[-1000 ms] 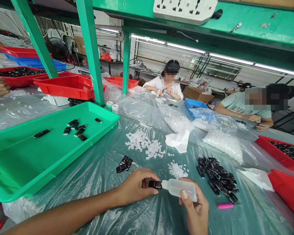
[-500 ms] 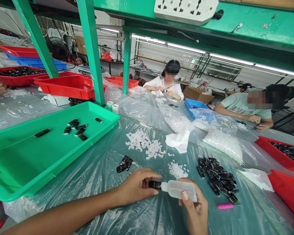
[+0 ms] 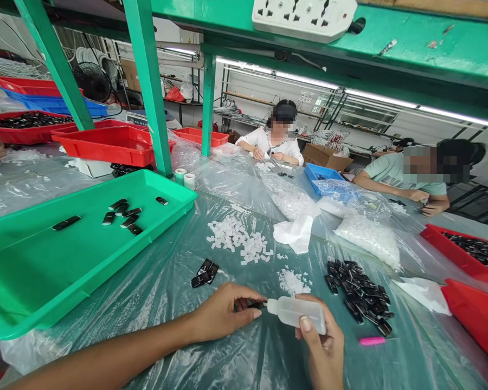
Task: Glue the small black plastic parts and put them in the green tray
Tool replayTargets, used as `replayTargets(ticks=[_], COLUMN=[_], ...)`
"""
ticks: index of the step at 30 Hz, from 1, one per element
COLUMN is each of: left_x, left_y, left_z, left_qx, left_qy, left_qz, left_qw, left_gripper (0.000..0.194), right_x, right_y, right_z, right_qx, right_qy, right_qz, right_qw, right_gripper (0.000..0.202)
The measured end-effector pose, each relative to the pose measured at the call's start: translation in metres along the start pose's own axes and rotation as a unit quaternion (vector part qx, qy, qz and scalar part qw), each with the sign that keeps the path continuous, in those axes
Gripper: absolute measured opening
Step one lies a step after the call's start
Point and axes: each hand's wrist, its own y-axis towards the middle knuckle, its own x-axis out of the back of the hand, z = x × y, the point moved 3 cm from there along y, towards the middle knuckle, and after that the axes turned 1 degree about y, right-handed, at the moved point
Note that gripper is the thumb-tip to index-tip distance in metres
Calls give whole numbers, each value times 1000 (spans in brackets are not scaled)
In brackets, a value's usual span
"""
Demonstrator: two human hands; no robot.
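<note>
Head view: small glossy black piece (image 3: 257,305) and translucent white plastic bottle (image 3: 296,314), lower centre of the frame.
The left hand (image 3: 222,313) pinches the piece between thumb and fingers; the right hand (image 3: 324,341) grips the bottle, nozzle end at the piece. Outward lie tiny white bits (image 3: 293,281) above, piled black pieces (image 3: 360,295) at right, and a green plastic tray (image 3: 81,254) at left.

Own body: left hand (image 3: 222,314) and right hand (image 3: 325,341) both bare, slim fingers, short rounded nail on right thumb (image 3: 308,329), left forearm (image 3: 117,355) slender, smooth and bare from wrist down to the bottom frame edge.
</note>
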Motion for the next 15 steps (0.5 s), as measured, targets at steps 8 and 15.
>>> replayTargets(ticks=[8, 15], left_x=[3, 4], left_y=[1, -1], left_z=[0, -4], left_qx=[0, 0], left_qy=[3, 26], left_qz=[-24, -46], left_qw=[1000, 999], left_gripper=[25, 24], right_x=[-3, -3], right_y=[4, 4], right_z=[-6, -5], right_qx=[-49, -50], right_qy=[64, 61], right_qz=[28, 30], right_qw=[996, 996], right_gripper=[33, 36])
